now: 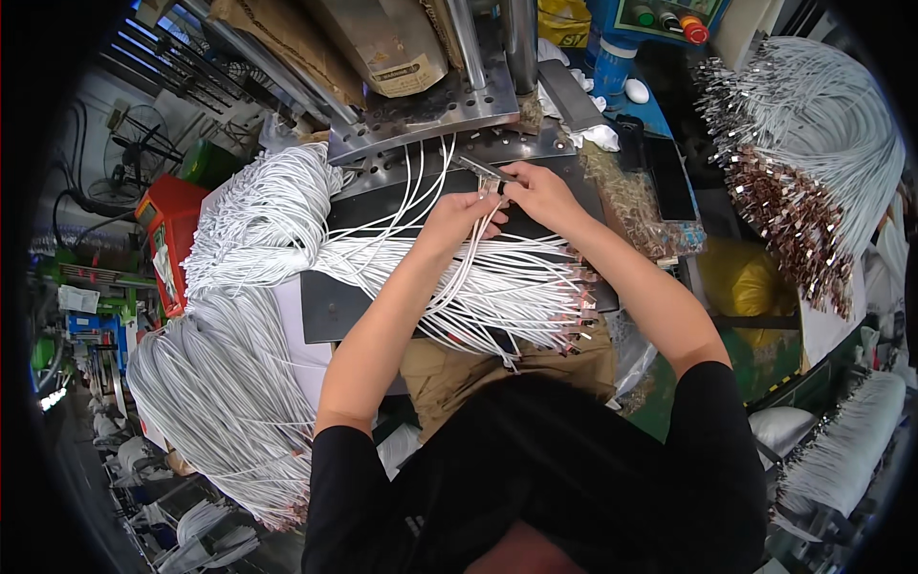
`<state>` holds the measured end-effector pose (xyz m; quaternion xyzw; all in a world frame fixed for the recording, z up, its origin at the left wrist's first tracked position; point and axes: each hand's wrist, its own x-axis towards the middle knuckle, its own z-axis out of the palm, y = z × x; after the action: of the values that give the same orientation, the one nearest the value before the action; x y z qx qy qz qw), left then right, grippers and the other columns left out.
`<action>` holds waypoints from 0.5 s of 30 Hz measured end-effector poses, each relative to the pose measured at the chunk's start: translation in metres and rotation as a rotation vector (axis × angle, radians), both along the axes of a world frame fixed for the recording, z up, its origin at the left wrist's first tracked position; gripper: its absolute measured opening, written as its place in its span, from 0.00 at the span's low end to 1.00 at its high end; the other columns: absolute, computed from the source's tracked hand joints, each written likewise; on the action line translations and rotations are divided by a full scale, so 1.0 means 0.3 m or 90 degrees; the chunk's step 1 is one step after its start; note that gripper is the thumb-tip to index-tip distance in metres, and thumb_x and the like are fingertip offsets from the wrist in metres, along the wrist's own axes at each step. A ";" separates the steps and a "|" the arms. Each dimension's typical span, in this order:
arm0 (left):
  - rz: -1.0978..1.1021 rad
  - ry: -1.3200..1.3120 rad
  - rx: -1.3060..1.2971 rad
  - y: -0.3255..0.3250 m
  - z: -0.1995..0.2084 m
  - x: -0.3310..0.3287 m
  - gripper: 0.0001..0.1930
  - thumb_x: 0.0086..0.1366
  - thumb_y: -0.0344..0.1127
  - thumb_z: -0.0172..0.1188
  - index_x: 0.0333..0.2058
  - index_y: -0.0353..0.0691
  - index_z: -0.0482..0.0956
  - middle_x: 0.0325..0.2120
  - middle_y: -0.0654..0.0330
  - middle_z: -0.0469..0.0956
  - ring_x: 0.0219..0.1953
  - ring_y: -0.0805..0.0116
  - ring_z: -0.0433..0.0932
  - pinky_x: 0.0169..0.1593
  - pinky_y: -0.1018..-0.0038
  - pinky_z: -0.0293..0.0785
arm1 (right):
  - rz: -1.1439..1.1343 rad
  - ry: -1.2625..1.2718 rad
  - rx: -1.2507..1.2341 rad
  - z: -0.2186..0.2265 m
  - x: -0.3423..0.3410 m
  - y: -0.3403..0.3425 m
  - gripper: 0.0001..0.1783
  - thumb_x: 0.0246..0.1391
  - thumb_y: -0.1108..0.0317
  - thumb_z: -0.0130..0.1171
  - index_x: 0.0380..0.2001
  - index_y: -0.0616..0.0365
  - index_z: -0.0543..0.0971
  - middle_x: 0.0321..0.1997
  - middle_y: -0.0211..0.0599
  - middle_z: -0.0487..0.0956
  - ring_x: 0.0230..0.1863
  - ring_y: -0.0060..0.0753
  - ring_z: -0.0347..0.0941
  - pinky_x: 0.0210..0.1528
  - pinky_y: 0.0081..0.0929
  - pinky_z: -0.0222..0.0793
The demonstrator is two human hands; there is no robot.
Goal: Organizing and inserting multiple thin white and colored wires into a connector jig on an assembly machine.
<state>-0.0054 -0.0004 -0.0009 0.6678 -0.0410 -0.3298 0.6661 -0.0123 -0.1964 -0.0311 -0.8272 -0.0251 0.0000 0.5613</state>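
Note:
My left hand (463,218) is closed around a few white cables (466,260) near their ends. My right hand (543,196) meets it just to the right, its fingers closed on a slim grey metal piece (478,167) that points up and left. Between the fingertips of both hands shows a small clear-looking connector end (488,186), partly hidden. Below the hands a thick bundle of white cables (516,287) lies across a black board (330,311), coppery connector ends to the right. Several more cables run up under the metal press plate (421,129).
Steel posts (466,43) rise from the press ahead. Large white cable coils (229,383) fill the left side, near a red machine (170,234). A control box with a red button (694,31) stands far right, above a dark phone-like slab (669,177). Another cable coil (813,124) hangs at right.

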 end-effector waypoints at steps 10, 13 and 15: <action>-0.044 0.014 0.024 0.042 -0.022 0.037 0.11 0.66 0.39 0.63 0.36 0.36 0.85 0.24 0.67 0.78 0.23 0.77 0.75 0.29 0.82 0.69 | 0.049 0.031 0.004 -0.020 0.022 -0.024 0.22 0.50 0.60 0.61 0.47 0.61 0.81 0.36 0.44 0.85 0.38 0.38 0.81 0.44 0.32 0.73; -0.032 0.044 0.059 0.031 -0.005 0.040 0.13 0.67 0.41 0.63 0.38 0.36 0.85 0.26 0.67 0.79 0.25 0.75 0.77 0.32 0.80 0.72 | 0.069 0.030 -0.030 0.007 0.007 -0.023 0.22 0.50 0.61 0.62 0.47 0.63 0.81 0.37 0.44 0.85 0.37 0.36 0.81 0.44 0.30 0.73; -0.013 0.052 0.033 0.021 0.006 0.026 0.14 0.68 0.42 0.62 0.39 0.36 0.85 0.26 0.66 0.79 0.26 0.75 0.77 0.33 0.79 0.73 | 0.080 0.025 0.052 -0.022 0.022 -0.045 0.22 0.51 0.60 0.65 0.46 0.64 0.82 0.37 0.44 0.85 0.36 0.33 0.81 0.43 0.28 0.73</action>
<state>0.0025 0.0059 0.0008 0.6705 -0.0119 -0.3641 0.6463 -0.0057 -0.2098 -0.0376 -0.8004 -0.0658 0.0503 0.5937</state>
